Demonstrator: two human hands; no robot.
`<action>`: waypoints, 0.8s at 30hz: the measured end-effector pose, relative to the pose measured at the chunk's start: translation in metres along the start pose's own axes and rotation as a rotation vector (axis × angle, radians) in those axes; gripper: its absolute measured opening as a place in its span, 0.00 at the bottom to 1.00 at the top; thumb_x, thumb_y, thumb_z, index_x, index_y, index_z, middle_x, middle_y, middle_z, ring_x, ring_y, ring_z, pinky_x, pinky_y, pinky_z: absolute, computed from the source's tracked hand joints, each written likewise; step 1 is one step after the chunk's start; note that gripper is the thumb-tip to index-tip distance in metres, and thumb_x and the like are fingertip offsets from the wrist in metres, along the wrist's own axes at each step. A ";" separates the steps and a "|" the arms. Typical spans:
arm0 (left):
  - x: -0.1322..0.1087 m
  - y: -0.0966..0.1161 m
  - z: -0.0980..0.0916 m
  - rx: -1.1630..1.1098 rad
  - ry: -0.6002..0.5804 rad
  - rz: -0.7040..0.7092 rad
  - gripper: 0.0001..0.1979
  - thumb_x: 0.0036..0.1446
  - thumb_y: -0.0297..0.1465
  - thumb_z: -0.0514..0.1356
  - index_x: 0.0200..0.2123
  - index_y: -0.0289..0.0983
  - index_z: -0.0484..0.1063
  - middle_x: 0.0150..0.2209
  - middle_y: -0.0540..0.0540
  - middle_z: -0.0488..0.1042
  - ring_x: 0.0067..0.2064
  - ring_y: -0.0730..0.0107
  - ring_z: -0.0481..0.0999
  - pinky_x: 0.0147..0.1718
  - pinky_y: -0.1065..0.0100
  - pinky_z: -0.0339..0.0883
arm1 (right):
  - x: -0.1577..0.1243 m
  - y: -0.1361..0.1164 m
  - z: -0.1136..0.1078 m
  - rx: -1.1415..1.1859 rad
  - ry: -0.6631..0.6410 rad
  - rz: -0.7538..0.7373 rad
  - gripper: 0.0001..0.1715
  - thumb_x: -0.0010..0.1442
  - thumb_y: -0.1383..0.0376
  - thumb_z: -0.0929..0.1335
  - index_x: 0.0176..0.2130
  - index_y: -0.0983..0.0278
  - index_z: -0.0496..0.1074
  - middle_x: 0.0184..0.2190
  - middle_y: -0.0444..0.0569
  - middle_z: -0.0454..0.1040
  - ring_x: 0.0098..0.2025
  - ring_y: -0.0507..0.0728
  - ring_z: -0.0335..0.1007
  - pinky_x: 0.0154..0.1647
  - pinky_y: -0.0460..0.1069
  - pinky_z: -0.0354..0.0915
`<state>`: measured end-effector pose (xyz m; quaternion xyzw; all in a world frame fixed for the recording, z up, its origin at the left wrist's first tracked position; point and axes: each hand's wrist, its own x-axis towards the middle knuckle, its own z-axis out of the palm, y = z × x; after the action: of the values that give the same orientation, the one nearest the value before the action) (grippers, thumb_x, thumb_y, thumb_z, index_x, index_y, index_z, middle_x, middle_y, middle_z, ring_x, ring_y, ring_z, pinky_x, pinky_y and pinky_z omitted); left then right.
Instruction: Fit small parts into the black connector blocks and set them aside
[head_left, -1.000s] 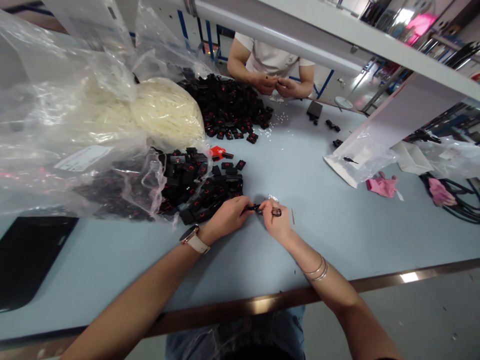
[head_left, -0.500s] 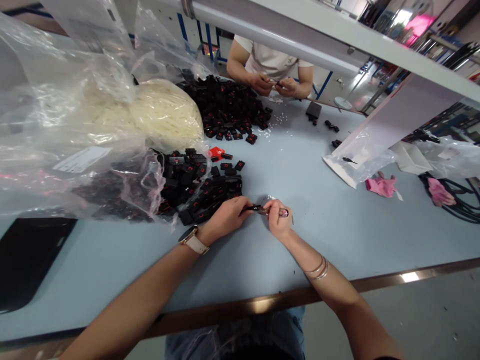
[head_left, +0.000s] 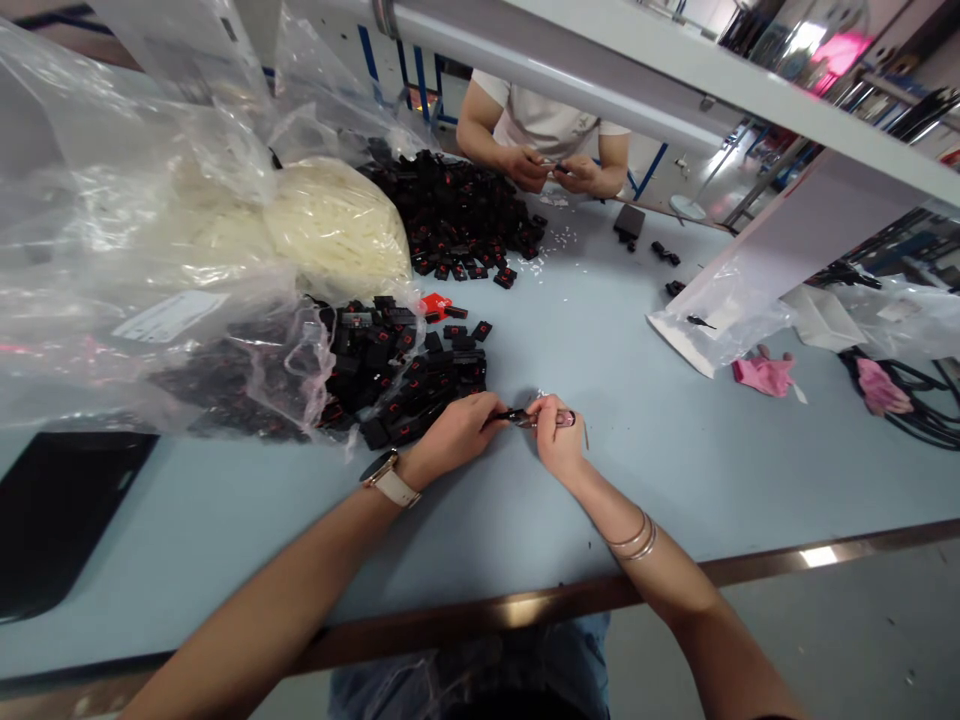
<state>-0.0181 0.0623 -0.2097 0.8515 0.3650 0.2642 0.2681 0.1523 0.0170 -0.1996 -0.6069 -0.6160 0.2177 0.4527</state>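
Note:
My left hand [head_left: 457,437] pinches a small black part [head_left: 513,416] low over the light blue table [head_left: 600,350]. My right hand [head_left: 559,440] meets it from the right and grips a small dark tool [head_left: 564,418] against that part. A watch sits on my left wrist, bangles on my right. Just left of my hands lies a pile of black parts with red marks [head_left: 405,375], spilling from a clear plastic bag [head_left: 150,300].
Across the table a person's hands [head_left: 551,168] work a small piece beside a second black pile [head_left: 457,215]. A bag of white parts [head_left: 330,225] lies at left, a black tray [head_left: 52,510] at near left, pink gloves [head_left: 765,372] and cables at right.
My right hand has shifted slightly, with the tool's end drawn back a little toward the black part. My left hand stays in place.

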 end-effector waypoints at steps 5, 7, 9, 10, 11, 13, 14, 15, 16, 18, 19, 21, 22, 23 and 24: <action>0.000 0.000 0.000 0.017 0.005 0.009 0.03 0.58 0.30 0.56 0.32 0.37 0.65 0.30 0.48 0.71 0.31 0.69 0.71 0.31 0.68 0.65 | 0.003 -0.003 0.000 -0.037 0.005 -0.001 0.25 0.66 0.56 0.53 0.27 0.61 0.69 0.19 0.44 0.69 0.22 0.51 0.67 0.25 0.45 0.63; 0.000 0.000 0.000 0.019 0.004 0.012 0.03 0.59 0.30 0.56 0.32 0.37 0.65 0.30 0.48 0.71 0.31 0.69 0.71 0.31 0.68 0.65 | 0.003 -0.003 0.001 -0.040 0.009 -0.007 0.26 0.65 0.55 0.53 0.26 0.61 0.69 0.19 0.44 0.70 0.22 0.51 0.67 0.26 0.45 0.63; -0.001 0.000 0.000 0.018 0.001 0.011 0.03 0.59 0.30 0.55 0.32 0.37 0.65 0.30 0.48 0.71 0.31 0.69 0.71 0.31 0.68 0.65 | 0.003 -0.002 0.002 -0.015 0.017 -0.012 0.26 0.65 0.54 0.53 0.26 0.61 0.68 0.18 0.44 0.70 0.20 0.51 0.66 0.25 0.46 0.62; 0.000 0.000 0.000 0.017 0.000 0.009 0.03 0.59 0.29 0.56 0.32 0.37 0.65 0.30 0.48 0.71 0.31 0.69 0.71 0.31 0.68 0.65 | 0.002 0.000 0.002 0.015 0.025 -0.010 0.26 0.65 0.53 0.54 0.26 0.61 0.68 0.18 0.44 0.69 0.19 0.51 0.65 0.24 0.46 0.62; 0.000 0.001 0.000 0.016 -0.001 0.006 0.03 0.58 0.29 0.56 0.32 0.37 0.65 0.30 0.48 0.71 0.31 0.69 0.71 0.31 0.69 0.65 | 0.002 0.002 0.002 0.054 0.036 0.000 0.27 0.65 0.52 0.54 0.26 0.61 0.68 0.17 0.43 0.68 0.18 0.51 0.64 0.22 0.46 0.61; 0.000 0.001 0.000 0.012 -0.002 0.004 0.02 0.58 0.28 0.56 0.32 0.37 0.65 0.30 0.48 0.71 0.31 0.69 0.71 0.30 0.69 0.65 | 0.001 0.006 0.002 0.143 0.079 0.044 0.28 0.65 0.51 0.53 0.25 0.62 0.67 0.15 0.42 0.65 0.16 0.51 0.62 0.19 0.45 0.59; 0.000 0.001 -0.001 0.010 -0.003 0.007 0.02 0.58 0.28 0.56 0.32 0.37 0.65 0.30 0.48 0.71 0.31 0.69 0.71 0.30 0.69 0.65 | 0.000 0.008 0.002 0.183 0.108 0.073 0.29 0.65 0.50 0.53 0.25 0.62 0.67 0.14 0.42 0.64 0.15 0.50 0.61 0.18 0.45 0.58; 0.000 0.001 -0.001 0.009 -0.003 0.010 0.01 0.57 0.27 0.57 0.32 0.37 0.66 0.29 0.48 0.71 0.31 0.69 0.71 0.30 0.70 0.65 | 0.000 0.009 0.002 0.216 0.137 0.101 0.30 0.65 0.49 0.53 0.25 0.62 0.67 0.13 0.42 0.63 0.15 0.50 0.60 0.17 0.45 0.57; 0.000 0.002 -0.002 0.008 -0.002 0.013 0.01 0.57 0.27 0.57 0.32 0.37 0.66 0.29 0.49 0.71 0.31 0.70 0.71 0.30 0.70 0.65 | 0.000 0.010 0.001 0.242 0.156 0.122 0.30 0.65 0.48 0.53 0.24 0.62 0.66 0.13 0.42 0.63 0.14 0.50 0.60 0.16 0.45 0.56; 0.000 0.002 -0.002 0.008 0.003 0.014 0.01 0.57 0.27 0.57 0.32 0.37 0.66 0.29 0.49 0.71 0.30 0.70 0.71 0.29 0.70 0.65 | 0.000 0.011 0.001 0.279 0.160 0.132 0.31 0.64 0.46 0.53 0.24 0.62 0.66 0.13 0.42 0.64 0.14 0.50 0.60 0.16 0.45 0.56; 0.000 0.002 -0.002 0.008 0.005 0.012 0.01 0.57 0.27 0.56 0.32 0.37 0.66 0.29 0.49 0.71 0.30 0.70 0.71 0.29 0.70 0.65 | 0.000 0.010 0.001 0.292 0.147 0.123 0.31 0.64 0.46 0.54 0.24 0.63 0.66 0.13 0.42 0.64 0.15 0.50 0.61 0.16 0.45 0.56; 0.000 0.001 -0.001 0.005 0.008 0.011 0.02 0.58 0.27 0.56 0.32 0.37 0.66 0.29 0.49 0.71 0.30 0.71 0.71 0.30 0.70 0.65 | -0.001 0.009 0.001 0.311 0.102 0.099 0.31 0.64 0.45 0.54 0.25 0.63 0.67 0.14 0.42 0.65 0.15 0.50 0.62 0.16 0.45 0.57; -0.001 0.000 -0.001 0.004 0.011 0.011 0.02 0.58 0.28 0.56 0.32 0.37 0.66 0.29 0.49 0.71 0.30 0.71 0.71 0.30 0.70 0.65 | -0.001 0.008 0.001 0.317 0.075 0.090 0.31 0.64 0.45 0.54 0.26 0.63 0.67 0.14 0.42 0.65 0.15 0.50 0.62 0.17 0.45 0.57; -0.001 0.000 0.000 0.005 0.013 0.013 0.02 0.58 0.28 0.56 0.32 0.37 0.66 0.29 0.49 0.71 0.30 0.71 0.71 0.30 0.70 0.65 | -0.002 0.007 0.001 0.321 0.044 0.085 0.31 0.64 0.45 0.54 0.26 0.63 0.68 0.14 0.42 0.65 0.15 0.50 0.62 0.17 0.45 0.57; -0.001 -0.001 0.001 0.008 0.015 0.015 0.02 0.58 0.28 0.56 0.32 0.37 0.66 0.29 0.49 0.71 0.30 0.71 0.71 0.30 0.70 0.65 | -0.002 0.007 0.001 0.322 0.012 0.085 0.31 0.63 0.45 0.55 0.26 0.64 0.68 0.14 0.42 0.65 0.15 0.49 0.62 0.17 0.44 0.57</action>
<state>-0.0185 0.0621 -0.2109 0.8533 0.3616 0.2713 0.2600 0.1548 0.0170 -0.2066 -0.5532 -0.5444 0.3289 0.5380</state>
